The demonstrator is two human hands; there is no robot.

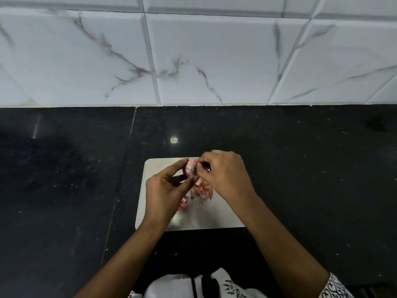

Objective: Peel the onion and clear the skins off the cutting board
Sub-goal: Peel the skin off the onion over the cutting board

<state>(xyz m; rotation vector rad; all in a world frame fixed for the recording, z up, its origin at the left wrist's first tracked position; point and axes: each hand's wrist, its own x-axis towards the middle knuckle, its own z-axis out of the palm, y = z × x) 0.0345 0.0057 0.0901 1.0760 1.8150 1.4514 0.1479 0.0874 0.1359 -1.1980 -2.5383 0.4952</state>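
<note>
Two hands point(166, 188) point(225, 175) around onion point(190, 169), skins point(203, 191) beneath

only one view is given, taken from a camera worn on the person's head. the scene is looked down on steeply from above the near edge of the black countertop point(64, 190), and the view is faced forward toward the marble-patterned wall tiles point(214, 61), by which the upper third is filled. the steel cutting board point(214, 218) is seen close, just below the centre of the frame, with the wall beyond it and the person's patterned clothing point(178, 287) nearer than it at the bottom edge. straight lines are bowed by the wide-angle lens. no second view is offered for overlap.
</note>
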